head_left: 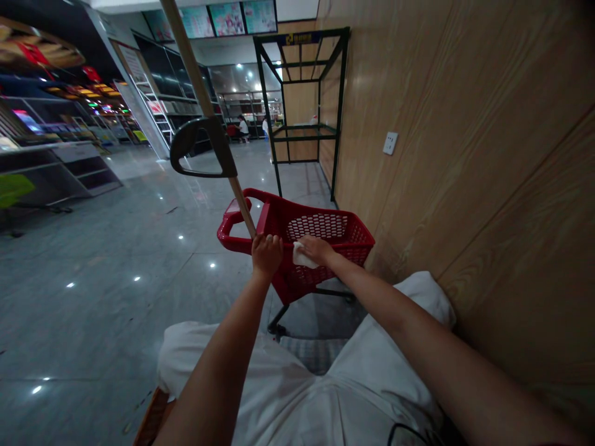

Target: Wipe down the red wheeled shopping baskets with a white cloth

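My left hand is closed at the low end of a long wooden pole, right beside the cart's rim. The pole slants up to the left past the top of the view. A dark D-shaped loop sits on it partway up. In my right hand is a crumpled white cloth or tissue, pressed against the side of a red plastic shopping cart. The cart has a perforated basket, a curved handle on its left and dark legs with wheels.
A wood-panelled wall with a socket runs along the right. A dark metal frame rack stands behind the cart. Grey counters and a green chair are at left. Two people are far off. My white-trousered knees flank the cart.
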Demonstrator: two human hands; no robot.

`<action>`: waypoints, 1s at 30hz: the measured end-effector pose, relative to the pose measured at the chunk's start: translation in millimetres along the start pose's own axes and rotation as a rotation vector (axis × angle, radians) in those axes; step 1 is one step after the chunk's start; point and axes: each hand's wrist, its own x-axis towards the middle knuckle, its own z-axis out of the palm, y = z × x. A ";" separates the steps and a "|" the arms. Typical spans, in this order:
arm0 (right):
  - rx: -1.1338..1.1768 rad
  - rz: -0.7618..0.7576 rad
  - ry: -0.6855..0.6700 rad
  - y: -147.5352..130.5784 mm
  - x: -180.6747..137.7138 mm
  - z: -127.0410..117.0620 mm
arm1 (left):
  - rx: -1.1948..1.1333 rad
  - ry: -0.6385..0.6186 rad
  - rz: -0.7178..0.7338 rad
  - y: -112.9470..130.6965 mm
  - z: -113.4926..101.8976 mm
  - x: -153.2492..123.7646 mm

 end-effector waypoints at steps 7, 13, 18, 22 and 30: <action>0.036 0.121 -0.068 41.3 -21.2 -5.5 | 0.013 0.016 -0.042 9.5 4.1 1.3; 0.193 0.049 0.166 4.9 15.7 14.3 | 0.086 0.008 -0.006 8.7 2.4 0.0; 0.133 0.072 0.164 31.5 -5.2 12.6 | 0.067 -0.003 -0.013 3.5 1.7 -0.6; 0.127 -0.028 0.147 26.5 -12.4 11.6 | 0.048 0.011 -0.055 6.8 4.6 0.1; 0.021 0.015 0.099 -29.2 17.1 13.1 | 0.068 -0.049 -0.008 3.1 -1.4 -0.9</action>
